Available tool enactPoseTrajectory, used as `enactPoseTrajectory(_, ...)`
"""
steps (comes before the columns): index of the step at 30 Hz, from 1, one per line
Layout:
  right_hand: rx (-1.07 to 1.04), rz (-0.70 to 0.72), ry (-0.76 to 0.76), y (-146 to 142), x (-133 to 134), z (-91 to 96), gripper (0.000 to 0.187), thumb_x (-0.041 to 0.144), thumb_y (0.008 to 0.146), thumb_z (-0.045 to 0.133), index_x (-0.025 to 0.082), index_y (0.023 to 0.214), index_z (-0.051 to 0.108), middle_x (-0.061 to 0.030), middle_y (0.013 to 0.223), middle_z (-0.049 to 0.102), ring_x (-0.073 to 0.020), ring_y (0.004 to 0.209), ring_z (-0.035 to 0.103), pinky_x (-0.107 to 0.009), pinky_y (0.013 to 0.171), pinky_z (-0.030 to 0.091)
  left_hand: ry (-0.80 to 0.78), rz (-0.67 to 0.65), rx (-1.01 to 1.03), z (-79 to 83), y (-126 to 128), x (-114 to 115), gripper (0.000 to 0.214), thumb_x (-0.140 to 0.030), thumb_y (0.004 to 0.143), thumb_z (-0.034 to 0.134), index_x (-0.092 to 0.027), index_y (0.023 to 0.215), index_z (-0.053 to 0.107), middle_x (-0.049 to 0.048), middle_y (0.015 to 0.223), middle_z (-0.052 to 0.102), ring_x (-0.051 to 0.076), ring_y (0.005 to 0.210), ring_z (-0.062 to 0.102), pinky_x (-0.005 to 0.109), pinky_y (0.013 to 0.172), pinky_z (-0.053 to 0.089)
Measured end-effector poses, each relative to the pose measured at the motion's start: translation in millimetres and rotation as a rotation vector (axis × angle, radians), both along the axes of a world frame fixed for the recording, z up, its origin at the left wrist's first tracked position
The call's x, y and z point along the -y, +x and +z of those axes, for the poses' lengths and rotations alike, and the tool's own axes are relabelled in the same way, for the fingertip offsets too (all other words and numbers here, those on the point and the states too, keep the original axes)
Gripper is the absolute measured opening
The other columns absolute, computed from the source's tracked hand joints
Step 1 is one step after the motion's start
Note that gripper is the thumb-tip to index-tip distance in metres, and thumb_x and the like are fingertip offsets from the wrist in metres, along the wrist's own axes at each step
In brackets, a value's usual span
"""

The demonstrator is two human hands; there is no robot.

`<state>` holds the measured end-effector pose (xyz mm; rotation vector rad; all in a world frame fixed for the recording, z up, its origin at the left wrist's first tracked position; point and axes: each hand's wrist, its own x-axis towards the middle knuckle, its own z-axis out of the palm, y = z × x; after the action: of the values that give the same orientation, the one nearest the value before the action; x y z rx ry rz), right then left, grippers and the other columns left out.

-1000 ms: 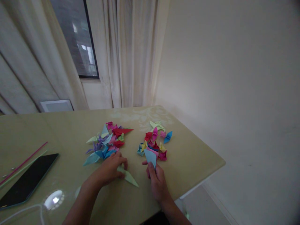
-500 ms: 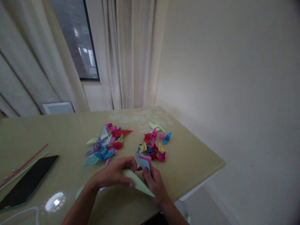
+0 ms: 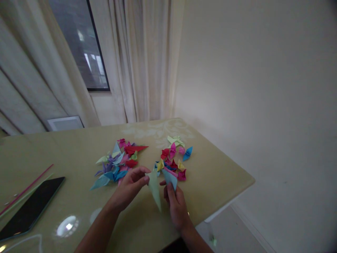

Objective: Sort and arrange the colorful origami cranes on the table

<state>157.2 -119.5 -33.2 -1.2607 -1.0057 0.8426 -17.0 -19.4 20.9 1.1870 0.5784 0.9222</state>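
Between the thumb and fingers of my left hand (image 3: 133,186) is a pale green folded paper piece (image 3: 154,191), its long point hanging downward. My right hand (image 3: 176,203) pinches a light blue folded paper piece (image 3: 170,178), with a pink edge showing behind it. The two papers are held a little apart above the near part of the table. Just beyond my left hand lies a pile of colourful origami pieces (image 3: 116,163). Past my right hand sits a second group of small folded papers (image 3: 172,153), in red, pink, yellow, blue and pale green.
A dark phone or tablet (image 3: 31,207) lies on the left of the table (image 3: 218,168), beside a thin pink stick (image 3: 28,186) and a pale green one. A white cable (image 3: 23,239) is at the lower left. The table's right edge runs near a wall.
My left hand has drawn the pale green paper up and leftward, turning its point downward. My right hand has shifted slightly right with the light blue paper.
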Motion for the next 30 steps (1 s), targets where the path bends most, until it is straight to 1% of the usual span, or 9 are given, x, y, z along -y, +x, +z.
enactPoseTrajectory(3,0.049,0.104,0.067,0.5,0.6,10.0,0.058,0.067,0.104,0.054,0.025,0.141,0.071,-0.0096,0.113,0.077,-0.0264,0.103,0.071,-0.038,0.097,0.056,-0.128,-0.019,0.185,2.9,13.0,9.3,0.031,-0.037,0.083,0.089,-0.019,0.087,0.063,-0.0012,0.081,0.061,0.012,0.075,0.06,0.025,0.074,0.051)
enactPoseTrajectory(5,0.073,0.173,0.115,-0.6,0.3,18.8,0.055,0.059,0.104,0.06,0.029,0.15,0.064,-0.0096,0.137,0.072,-0.03,0.128,0.066,-0.044,0.113,0.05,-0.203,0.005,0.287,4.3,23.1,15.3,0.036,-0.031,0.078,0.09,-0.021,0.083,0.055,-0.0035,0.08,0.055,0.011,0.074,0.058,0.025,0.074,0.052)
enactPoseTrajectory(7,0.09,0.192,0.125,-2.4,-1.1,24.3,0.053,0.052,0.103,0.066,0.029,0.151,0.064,-0.0091,0.144,0.07,-0.0317,0.137,0.063,-0.047,0.119,0.046,-0.252,0.023,0.318,3.8,31.4,19.9,0.042,-0.029,0.076,0.089,-0.022,0.08,0.047,-0.0043,0.082,0.053,0.012,0.076,0.058,0.025,0.073,0.052)
enactPoseTrajectory(14,0.087,0.136,0.085,-4.3,-5.2,19.1,0.054,0.045,0.1,0.072,0.028,0.151,0.063,-0.0086,0.143,0.072,-0.0319,0.135,0.065,-0.05,0.12,0.047,-0.229,0.043,0.231,-13.0,40.3,22.7,0.036,-0.04,0.083,0.087,-0.023,0.095,0.058,-0.0017,0.092,0.064,0.014,0.082,0.063,0.027,0.077,0.05)
enactPoseTrajectory(18,0.053,-0.027,0.081,-0.3,-2.9,10.0,0.055,0.054,0.1,0.07,0.023,0.146,0.068,-0.0113,0.138,0.074,-0.033,0.132,0.068,-0.049,0.118,0.049,-0.174,0.03,0.264,-23.6,44.8,21.8,0.042,-0.061,0.091,0.076,-0.023,0.109,0.069,0.0036,0.101,0.071,0.02,0.099,0.068,0.033,0.09,0.054)
enactPoseTrajectory(21,0.043,-0.128,0.054,2.3,-2.1,4.1,0.059,0.061,0.098,0.069,0.021,0.142,0.07,-0.013,0.133,0.076,-0.0336,0.126,0.07,-0.049,0.116,0.051,-0.079,0.004,0.19,-25.9,46.2,21.6,0.049,-0.06,0.083,0.085,-0.022,0.113,0.073,0.0074,0.11,0.076,0.025,0.107,0.069,0.038,0.098,0.054)
enactPoseTrajectory(24,0.019,-0.073,0.072,2.3,-2.7,3.8,0.06,0.061,0.098,0.07,0.023,0.145,0.068,-0.0128,0.133,0.076,-0.0336,0.129,0.068,-0.05,0.116,0.05,-0.043,0.043,0.066,-22.6,43.8,20.7,0.037,-0.046,0.08,0.091,-0.02,0.102,0.076,0.0069,0.103,0.079,0.024,0.099,0.071,0.038,0.097,0.054)
enactPoseTrajectory(27,0.024,0.055,0.114,0.5,-3.6,8.8,0.061,0.054,0.097,0.074,0.028,0.151,0.063,-0.0107,0.14,0.072,-0.0322,0.133,0.065,-0.049,0.119,0.048,-0.045,0.012,0.037,-19.1,41.1,19.3,0.036,-0.045,0.077,0.093,-0.017,0.094,0.076,0.0061,0.093,0.079,0.023,0.091,0.072,0.036,0.091,0.056)
enactPoseTrajectory(30,0.081,0.122,0.117,-1.1,-4.0,12.2,0.059,0.049,0.098,0.074,0.029,0.151,0.063,-0.0089,0.13,0.077,-0.031,0.12,0.072,-0.045,0.11,0.055,-0.011,0.018,-0.002,-20.0,41.4,18.0,0.039,-0.045,0.074,0.094,-0.017,0.089,0.072,0.0037,0.085,0.075,0.02,0.082,0.07,0.031,0.077,0.056)
